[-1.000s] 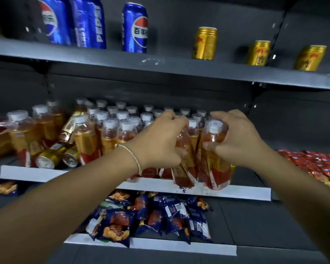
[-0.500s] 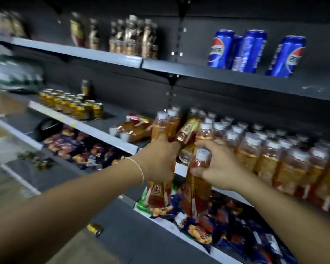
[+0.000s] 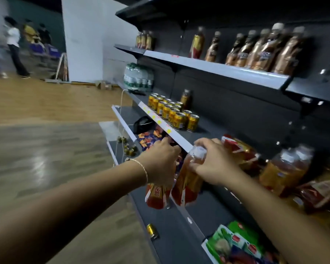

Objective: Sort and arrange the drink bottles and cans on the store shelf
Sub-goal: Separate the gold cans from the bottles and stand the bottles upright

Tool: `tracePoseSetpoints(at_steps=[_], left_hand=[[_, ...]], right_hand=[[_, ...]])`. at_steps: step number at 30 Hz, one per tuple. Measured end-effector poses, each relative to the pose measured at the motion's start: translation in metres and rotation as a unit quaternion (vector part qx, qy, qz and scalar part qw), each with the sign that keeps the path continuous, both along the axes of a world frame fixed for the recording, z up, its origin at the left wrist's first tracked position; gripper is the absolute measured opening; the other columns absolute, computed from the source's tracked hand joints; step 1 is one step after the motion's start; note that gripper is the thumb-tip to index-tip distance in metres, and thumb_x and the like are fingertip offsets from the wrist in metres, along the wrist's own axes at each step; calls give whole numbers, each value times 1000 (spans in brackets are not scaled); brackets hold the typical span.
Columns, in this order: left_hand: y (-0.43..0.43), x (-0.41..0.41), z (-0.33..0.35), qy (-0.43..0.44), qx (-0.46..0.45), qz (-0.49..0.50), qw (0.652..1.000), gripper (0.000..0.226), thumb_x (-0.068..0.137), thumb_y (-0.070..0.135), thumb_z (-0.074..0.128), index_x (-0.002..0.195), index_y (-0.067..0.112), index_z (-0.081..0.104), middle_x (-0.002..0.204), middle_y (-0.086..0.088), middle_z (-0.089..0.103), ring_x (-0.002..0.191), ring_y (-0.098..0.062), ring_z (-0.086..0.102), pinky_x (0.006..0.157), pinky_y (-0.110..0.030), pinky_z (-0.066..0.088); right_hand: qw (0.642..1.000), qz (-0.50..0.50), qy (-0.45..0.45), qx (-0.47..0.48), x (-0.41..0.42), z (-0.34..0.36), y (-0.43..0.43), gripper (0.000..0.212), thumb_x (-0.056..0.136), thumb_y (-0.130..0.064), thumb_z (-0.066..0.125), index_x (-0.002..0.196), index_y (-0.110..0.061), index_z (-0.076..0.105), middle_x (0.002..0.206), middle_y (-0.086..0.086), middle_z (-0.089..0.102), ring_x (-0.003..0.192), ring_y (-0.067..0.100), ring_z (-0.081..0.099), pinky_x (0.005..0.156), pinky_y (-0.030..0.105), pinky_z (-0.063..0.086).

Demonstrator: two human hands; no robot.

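The left hand (image 3: 160, 164) clamps a tea bottle (image 3: 156, 196) that hangs below it. Just beside, the right hand (image 3: 215, 164) grips a second bottle (image 3: 188, 185) at the neck. With such high holds, either bottle could slip and drop.

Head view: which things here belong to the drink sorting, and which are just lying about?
Job: left bottle gripped by the left hand; right bottle gripped by the right hand; gold cans standing in a block; loose can lying on the bottom shelf.
Lying about: snack packets; black object; green packets.
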State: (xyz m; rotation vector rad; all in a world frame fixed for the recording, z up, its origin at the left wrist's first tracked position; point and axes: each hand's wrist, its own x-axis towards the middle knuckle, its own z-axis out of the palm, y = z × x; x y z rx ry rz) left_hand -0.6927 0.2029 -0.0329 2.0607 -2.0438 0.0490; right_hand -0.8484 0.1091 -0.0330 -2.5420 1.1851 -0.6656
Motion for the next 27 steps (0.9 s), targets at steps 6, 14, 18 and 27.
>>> tracePoseSetpoints(at_steps=[6,14,18,27], left_hand=[[-66,73,-2,2,-4,42,999,47,79,22,68,122,18,50,111,-9,42,91,-23,44,70,-31,46],[-180,150,28,-26,-56,102,993,47,74,31,70,114,13,53,104,-10,42,92,-29,49,68,-34,45],[-222,179,37,-32,-77,114,990,42,75,26,67,112,11,55,108,-13,45,94,-31,50,72,-37,49],[-295,236,60,-33,-143,116,982,50,73,28,72,116,13,53,109,-12,44,92,-25,44,69,-32,42]], right_hand=[[998,59,-23,25,80,1,-83,58,71,-32,84,116,-34,47,117,-6,49,96,14,56,67,24,47],[995,74,-58,-26,171,37,-198,58,72,-26,83,120,-22,52,114,-1,55,99,20,55,77,30,47],[992,80,-89,-40,200,50,-237,60,73,-25,84,123,-19,52,120,4,57,103,22,55,80,28,44],[974,141,-123,-124,236,57,-286,59,70,-14,85,121,-20,55,116,-2,53,97,12,50,87,22,42]])
